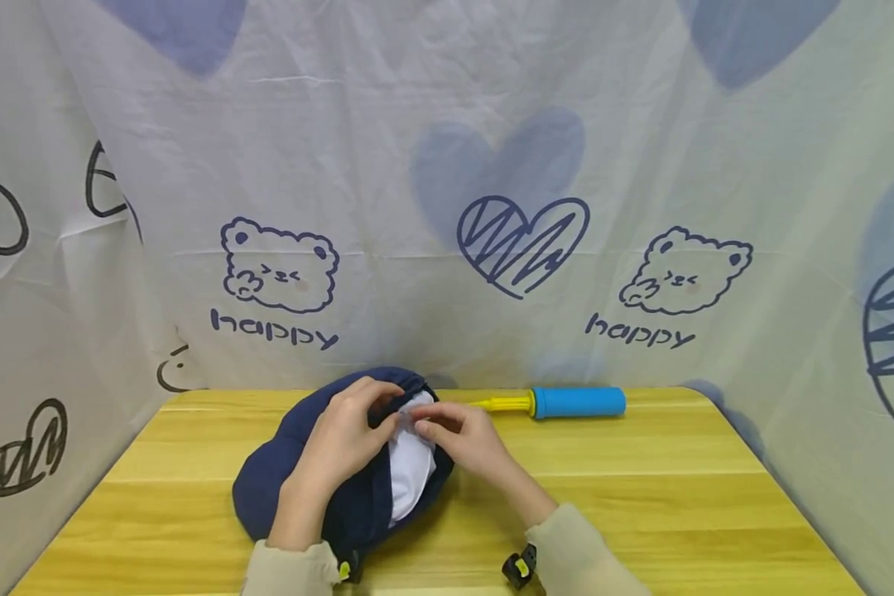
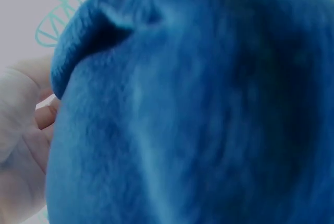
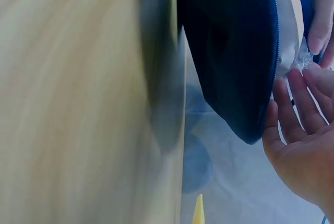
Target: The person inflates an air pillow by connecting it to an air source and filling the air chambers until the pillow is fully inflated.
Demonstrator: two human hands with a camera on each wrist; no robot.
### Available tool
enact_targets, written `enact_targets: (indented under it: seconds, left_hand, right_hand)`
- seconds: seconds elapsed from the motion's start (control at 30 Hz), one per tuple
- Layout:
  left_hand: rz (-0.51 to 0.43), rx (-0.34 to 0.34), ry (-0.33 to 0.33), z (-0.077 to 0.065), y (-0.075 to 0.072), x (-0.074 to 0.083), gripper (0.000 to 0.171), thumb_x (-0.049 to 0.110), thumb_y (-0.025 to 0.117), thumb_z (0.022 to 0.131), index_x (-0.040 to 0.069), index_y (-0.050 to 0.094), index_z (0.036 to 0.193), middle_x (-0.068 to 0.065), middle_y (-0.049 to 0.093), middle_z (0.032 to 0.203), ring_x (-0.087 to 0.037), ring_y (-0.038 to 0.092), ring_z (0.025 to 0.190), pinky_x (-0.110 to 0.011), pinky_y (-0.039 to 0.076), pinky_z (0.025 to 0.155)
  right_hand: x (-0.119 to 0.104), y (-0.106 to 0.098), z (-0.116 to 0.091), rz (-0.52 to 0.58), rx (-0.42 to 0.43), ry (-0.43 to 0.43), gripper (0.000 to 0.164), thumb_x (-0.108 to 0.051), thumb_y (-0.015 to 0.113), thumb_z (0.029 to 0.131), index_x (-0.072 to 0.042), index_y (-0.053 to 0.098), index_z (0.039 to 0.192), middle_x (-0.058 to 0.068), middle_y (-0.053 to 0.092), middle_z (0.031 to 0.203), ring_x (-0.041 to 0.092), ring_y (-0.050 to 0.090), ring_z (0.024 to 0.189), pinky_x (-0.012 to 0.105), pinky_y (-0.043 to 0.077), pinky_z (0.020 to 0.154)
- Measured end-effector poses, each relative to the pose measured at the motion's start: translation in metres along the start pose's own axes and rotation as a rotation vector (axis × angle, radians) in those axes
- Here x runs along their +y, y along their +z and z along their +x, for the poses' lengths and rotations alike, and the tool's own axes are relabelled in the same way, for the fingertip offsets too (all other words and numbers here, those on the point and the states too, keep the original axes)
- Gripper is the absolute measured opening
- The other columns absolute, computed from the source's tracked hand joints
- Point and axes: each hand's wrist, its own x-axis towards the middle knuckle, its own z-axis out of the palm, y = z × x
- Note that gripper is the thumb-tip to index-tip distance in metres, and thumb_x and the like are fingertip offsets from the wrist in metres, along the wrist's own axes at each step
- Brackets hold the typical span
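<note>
A plump navy fabric pillow (image 1: 268, 484) lies at the left of the table, its zipped opening spread apart. Inside the opening shows a smooth white inner bladder (image 1: 411, 472). At the bladder's upper part is a small clear plastic valve (image 3: 303, 58). My left hand (image 1: 346, 434) reaches over the pillow and pinches the valve with thumb and fingertips. From the other side, my right hand (image 1: 468, 437) holds it between thumb and index finger, its other fingers spread by the zip edge in the right wrist view. Blue cloth fills most of the left wrist view.
Behind my right hand, a blue hand pump (image 1: 577, 402) with a yellow nozzle lies along the back of the wooden table (image 1: 641, 513). A white curtain (image 1: 387, 314) printed with hearts and bears hangs at the back and both sides.
</note>
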Motion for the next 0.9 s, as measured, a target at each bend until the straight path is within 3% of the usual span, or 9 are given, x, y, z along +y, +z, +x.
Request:
enact_targets:
  seconds: [0.3, 0.5, 0.63, 0.9]
  left_hand:
    - [-0.013, 0.009, 0.010, 0.004, 0.007, 0.004, 0.028, 0.009, 0.082, 0.088, 0.012, 0.076, 0.116, -0.001, 0.070, 0.103, -0.018, 0.065, 0.090, -0.039, 0.056, 0.081]
    - [0.058, 0.033, 0.040, 0.002, 0.013, 0.009, 0.024, 0.010, 0.083, 0.087, 0.013, 0.077, 0.110, 0.000, 0.070, 0.101, -0.017, 0.065, 0.088, -0.039, 0.055, 0.078]
    - [0.123, -0.003, 0.071, 0.003, 0.020, 0.011, 0.022, 0.012, 0.084, 0.086, 0.015, 0.078, 0.107, 0.002, 0.071, 0.101, -0.017, 0.063, 0.088, -0.039, 0.054, 0.078]
    - [0.247, -0.129, 0.244, 0.008, 0.035, 0.010, 0.022, 0.020, 0.089, 0.083, 0.017, 0.081, 0.104, 0.003, 0.074, 0.101, -0.020, 0.067, 0.091, -0.039, 0.056, 0.081]
  right_hand:
    - [0.004, -0.004, -0.005, -0.010, -0.044, 0.012, 0.029, -0.009, 0.062, 0.104, 0.001, 0.071, 0.130, 0.015, 0.070, 0.131, 0.031, 0.065, 0.123, 0.022, 0.052, 0.096]
    - [0.007, -0.020, -0.014, -0.068, 0.039, 0.032, 0.029, -0.012, 0.064, 0.104, -0.003, 0.072, 0.130, 0.012, 0.071, 0.130, 0.032, 0.066, 0.120, 0.030, 0.053, 0.095]
    - [0.014, -0.034, -0.018, -0.129, 0.082, 0.048, 0.031, -0.009, 0.064, 0.103, -0.003, 0.070, 0.133, 0.012, 0.070, 0.131, 0.032, 0.066, 0.117, 0.038, 0.054, 0.094]
    - [0.027, -0.049, -0.018, -0.221, -0.079, 0.069, 0.039, -0.020, 0.055, 0.109, -0.007, 0.061, 0.146, 0.014, 0.056, 0.151, 0.036, 0.052, 0.138, 0.056, 0.047, 0.106]
